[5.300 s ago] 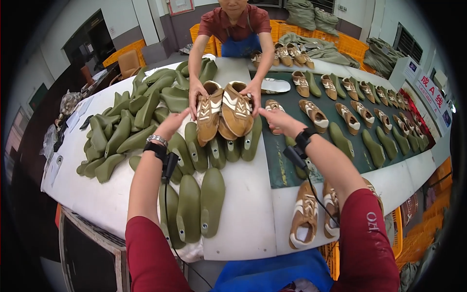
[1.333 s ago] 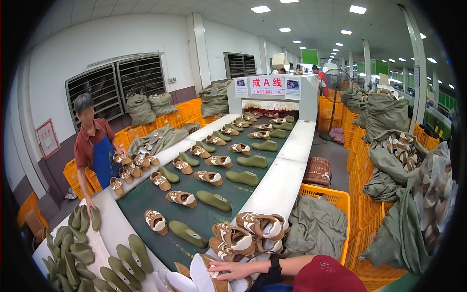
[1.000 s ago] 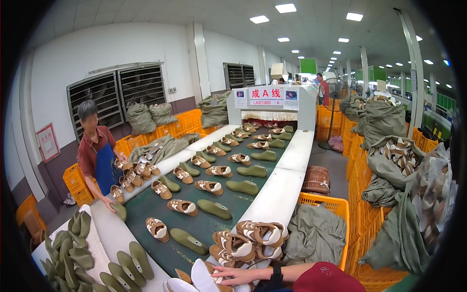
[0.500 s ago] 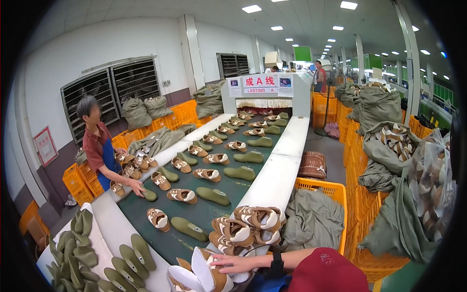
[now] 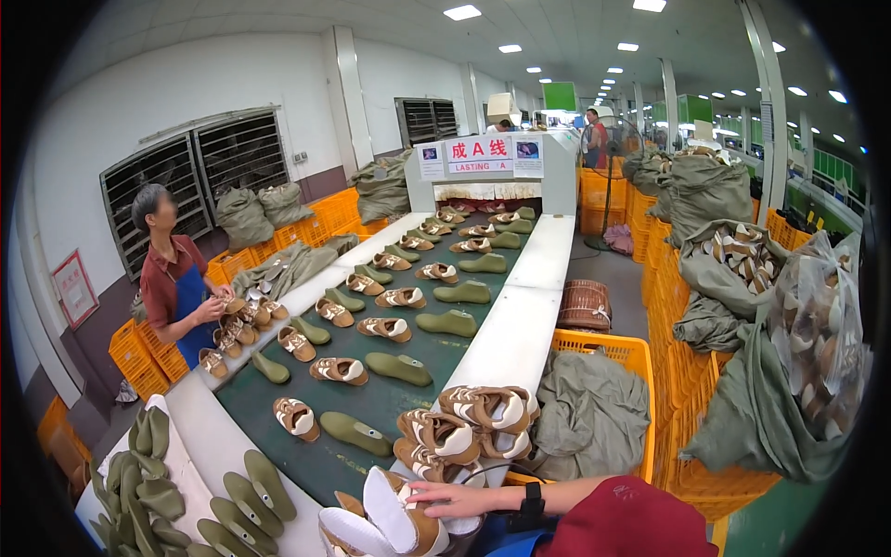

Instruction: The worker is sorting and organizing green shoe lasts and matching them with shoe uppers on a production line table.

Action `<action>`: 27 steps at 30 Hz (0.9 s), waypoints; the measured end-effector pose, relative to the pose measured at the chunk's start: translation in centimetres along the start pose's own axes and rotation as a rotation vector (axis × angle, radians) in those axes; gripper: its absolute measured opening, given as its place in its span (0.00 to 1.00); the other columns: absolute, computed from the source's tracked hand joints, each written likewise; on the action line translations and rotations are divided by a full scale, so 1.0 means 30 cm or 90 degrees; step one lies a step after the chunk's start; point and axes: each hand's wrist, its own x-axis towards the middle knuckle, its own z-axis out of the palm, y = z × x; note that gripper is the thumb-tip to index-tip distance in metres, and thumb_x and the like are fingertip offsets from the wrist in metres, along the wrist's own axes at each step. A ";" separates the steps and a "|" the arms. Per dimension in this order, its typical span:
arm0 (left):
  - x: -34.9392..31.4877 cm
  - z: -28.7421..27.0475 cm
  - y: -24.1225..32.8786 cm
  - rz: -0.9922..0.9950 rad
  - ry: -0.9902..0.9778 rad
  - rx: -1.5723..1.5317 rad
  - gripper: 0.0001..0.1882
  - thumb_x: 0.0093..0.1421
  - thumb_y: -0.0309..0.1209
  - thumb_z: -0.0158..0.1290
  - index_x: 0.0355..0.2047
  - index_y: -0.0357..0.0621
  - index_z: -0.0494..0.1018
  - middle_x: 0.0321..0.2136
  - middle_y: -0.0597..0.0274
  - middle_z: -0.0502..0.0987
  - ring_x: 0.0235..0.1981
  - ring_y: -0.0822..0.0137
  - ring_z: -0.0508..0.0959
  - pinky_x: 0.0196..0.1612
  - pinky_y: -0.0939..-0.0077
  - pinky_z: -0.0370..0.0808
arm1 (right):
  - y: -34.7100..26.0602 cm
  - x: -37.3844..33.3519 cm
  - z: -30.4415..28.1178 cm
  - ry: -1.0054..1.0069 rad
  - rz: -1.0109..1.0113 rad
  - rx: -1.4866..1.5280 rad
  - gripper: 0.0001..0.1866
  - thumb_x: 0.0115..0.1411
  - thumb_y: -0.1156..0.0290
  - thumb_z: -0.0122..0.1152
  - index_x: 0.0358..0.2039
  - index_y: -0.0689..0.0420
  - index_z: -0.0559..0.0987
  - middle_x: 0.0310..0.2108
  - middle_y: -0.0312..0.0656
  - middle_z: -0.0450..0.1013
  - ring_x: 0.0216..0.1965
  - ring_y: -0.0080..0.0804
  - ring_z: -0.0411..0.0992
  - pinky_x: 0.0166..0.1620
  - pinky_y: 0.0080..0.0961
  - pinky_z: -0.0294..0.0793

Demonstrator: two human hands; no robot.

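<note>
My right hand [image 5: 455, 501], with a black watch on its wrist, reaches leftward from the bottom edge. Its fingers lie extended on a brown and white shoe upper [image 5: 390, 515] at the near end of the line. Just beyond it is a pile of similar brown and white uppers [image 5: 473, 422] on the white side ledge. My left hand is out of sight. The green conveyor belt [image 5: 371, 399] runs away from me with rows of uppers and olive green shoe lasts.
A person in a blue apron [image 5: 176, 278] handles shoes at the belt's left side. Olive lasts [image 5: 232, 492] cover the white table at lower left. An orange crate [image 5: 613, 348] with grey sacks stands right; big sacks [image 5: 770, 408] beyond. A machine tunnel [image 5: 483, 176] ends the belt.
The view swung from looking down at the table to looking along the belt. Over the last second my right hand slid left onto the near shoe upper; the person at left shifted.
</note>
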 end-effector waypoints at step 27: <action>-0.069 0.102 0.288 0.029 0.152 0.314 0.22 0.65 0.37 0.44 0.54 0.33 0.63 0.52 0.46 0.67 0.52 0.57 0.66 0.57 0.68 0.60 | -0.212 0.039 -0.021 0.071 -0.100 -0.140 0.27 0.59 0.58 0.55 0.56 0.56 0.67 0.59 0.54 0.58 0.58 0.48 0.59 0.59 0.36 0.58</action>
